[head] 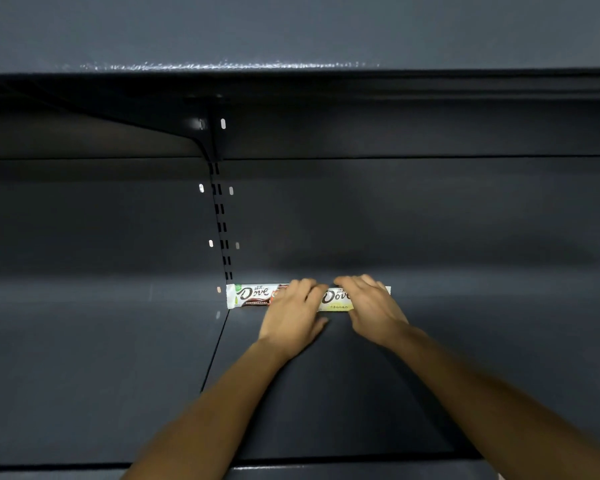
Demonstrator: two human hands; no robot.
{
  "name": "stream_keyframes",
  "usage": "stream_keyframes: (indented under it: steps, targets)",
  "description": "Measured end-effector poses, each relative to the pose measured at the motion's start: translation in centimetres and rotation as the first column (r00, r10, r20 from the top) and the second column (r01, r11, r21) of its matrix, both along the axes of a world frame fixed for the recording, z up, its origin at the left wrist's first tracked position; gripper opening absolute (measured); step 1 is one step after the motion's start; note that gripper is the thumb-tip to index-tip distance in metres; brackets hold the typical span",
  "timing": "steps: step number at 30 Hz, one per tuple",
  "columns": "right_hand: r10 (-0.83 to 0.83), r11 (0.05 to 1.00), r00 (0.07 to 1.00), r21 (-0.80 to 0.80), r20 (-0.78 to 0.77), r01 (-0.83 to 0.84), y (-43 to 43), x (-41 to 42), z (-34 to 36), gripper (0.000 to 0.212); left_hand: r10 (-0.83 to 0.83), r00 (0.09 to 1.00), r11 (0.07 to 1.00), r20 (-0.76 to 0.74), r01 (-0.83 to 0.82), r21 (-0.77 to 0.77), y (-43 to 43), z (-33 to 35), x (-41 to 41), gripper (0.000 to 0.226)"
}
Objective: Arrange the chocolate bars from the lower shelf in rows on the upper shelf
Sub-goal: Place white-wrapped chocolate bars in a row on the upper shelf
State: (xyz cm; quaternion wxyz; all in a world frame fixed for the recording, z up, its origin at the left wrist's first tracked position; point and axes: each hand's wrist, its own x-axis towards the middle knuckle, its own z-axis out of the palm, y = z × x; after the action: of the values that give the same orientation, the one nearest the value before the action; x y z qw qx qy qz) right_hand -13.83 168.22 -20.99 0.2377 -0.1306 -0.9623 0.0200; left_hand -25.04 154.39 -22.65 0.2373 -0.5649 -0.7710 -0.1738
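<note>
1. Bars sit end to end at the back of the shelf: brown-label Dove bar by the slotted upright, yellow-label Dove bar to its right.
2. Left hand rests on the brown one's right end, fingers fairly flat, thumb off it. Right hand drapes over the yellow one; can't tell if it's gripping or just pressing.
3. Tip imo: nudge both square against the back panel, ends touching, logos up.

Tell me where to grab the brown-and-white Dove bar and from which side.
Probably pinch the brown-and-white Dove bar across its narrow width at the free left half, from front and above: it lies flat along the back panel, and the left hand covers its right end.
</note>
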Motion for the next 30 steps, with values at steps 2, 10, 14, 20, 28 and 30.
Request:
stream_keyframes:
  steps: [2,10,14,20,28,30]
  targets:
    - [0.023,1.0,1.0,-0.004,-0.008,-0.023,0.1,0.4,0.1,0.055,0.013,1.0,1.0,-0.016,-0.013,0.003,0.4,-0.1,0.7,0.05]
    - [0.131,0.991,0.989,-0.017,-0.075,-0.133,0.3,1.0,-0.1,0.049,0.088,0.99,0.989,-0.106,-0.074,0.13,1.0,-0.6,0.6,0.044]
    - [0.115,0.993,0.989,0.029,-0.088,-0.113,0.6,1.5,-0.4,0.052,0.093,0.992,0.985,-0.089,-0.079,0.153,1.1,-0.7,0.5,0.041]
    - [-0.082,0.996,0.996,-0.029,-0.024,0.081,3.1,3.7,-0.1,0.058,0.109,0.994,0.985,-0.011,-0.106,0.134,0.5,-0.9,-0.3,0.043]
    - [-0.104,0.901,0.995,-0.424,-0.003,0.093,3.8,4.7,-0.5,0.055,0.123,0.992,0.984,0.026,-0.125,0.126,1.5,-0.9,0.2,0.043]
    - [-0.101,0.903,0.995,-0.42,-0.011,0.087,3.8,4.7,-0.4,0.056,0.132,0.99,0.981,0.04,-0.136,0.137,1.6,-0.9,0.2,0.042]
